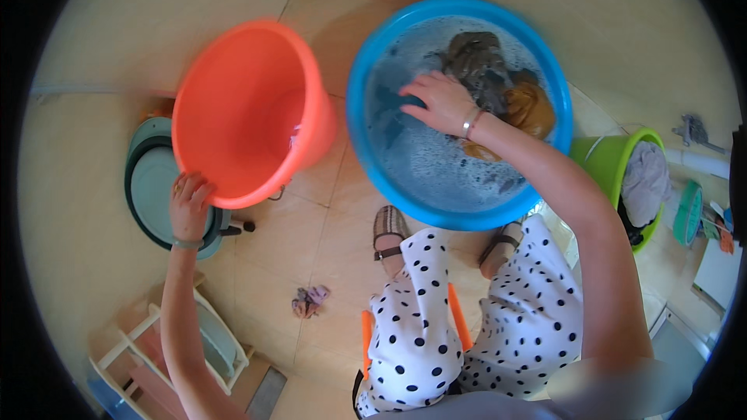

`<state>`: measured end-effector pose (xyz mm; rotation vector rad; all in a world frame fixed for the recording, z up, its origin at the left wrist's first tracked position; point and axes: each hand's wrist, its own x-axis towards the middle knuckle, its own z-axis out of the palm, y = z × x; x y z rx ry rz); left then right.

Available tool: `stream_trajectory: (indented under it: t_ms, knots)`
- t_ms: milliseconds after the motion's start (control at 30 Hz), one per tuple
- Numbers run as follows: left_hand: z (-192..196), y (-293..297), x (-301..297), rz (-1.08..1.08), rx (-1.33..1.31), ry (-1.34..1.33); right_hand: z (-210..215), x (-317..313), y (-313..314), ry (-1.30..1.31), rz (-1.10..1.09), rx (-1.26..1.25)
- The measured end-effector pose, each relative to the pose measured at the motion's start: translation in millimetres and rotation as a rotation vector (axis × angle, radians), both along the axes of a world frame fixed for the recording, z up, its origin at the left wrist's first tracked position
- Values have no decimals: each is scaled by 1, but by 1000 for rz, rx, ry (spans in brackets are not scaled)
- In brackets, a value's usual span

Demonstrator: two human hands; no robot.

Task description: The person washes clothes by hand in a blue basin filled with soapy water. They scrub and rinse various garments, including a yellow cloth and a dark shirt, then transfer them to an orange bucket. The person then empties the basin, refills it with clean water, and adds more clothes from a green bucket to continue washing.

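My left hand point(190, 201) grips the rim of an orange-red tub point(226, 109), its fingers closed over the edge. The tub is tilted, and a small pale patch shows on its inner wall. Over a large blue basin point(362, 163) at the centre right, my right hand point(442, 101) reaches in at the surface of the sudsy water point(420, 163). Its fingers are apart, with nothing visible in them. Beside that hand, dark grey-brown wet cloth point(476, 58) and a mustard-coloured cloth point(531, 109) lie in the water.
Right of the basin stands a green bucket point(601, 159) with grey cloth in it. Green stacked basins point(159, 194) sit behind the left hand. A small crumpled cloth point(310, 302) lies on the tiled floor. A white rack point(148, 327) is at lower left, a teal brush point(689, 212) at far right.
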<state>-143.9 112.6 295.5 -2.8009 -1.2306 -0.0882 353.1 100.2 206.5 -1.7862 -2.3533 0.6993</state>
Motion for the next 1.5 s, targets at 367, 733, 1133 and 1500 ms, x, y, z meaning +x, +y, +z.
stream_trajectory:
  t_ms: [367, 733, 1133, 1500]
  knots:
    - [44, -50, 108, 156, -3, -79, -62, 43, -115, -72, -131, -230]
    - [-71, -73, 379, 158, -997, -918, -15, 170, -77, -50, -558, 155]
    - [-155, -111, 426, 459, -1248, -976, -163, 138, -78, -57, -932, -227]
    - [-106, -54, 428, 443, -2258, -1864, 59, 36, -123, 1038, -730, -82]
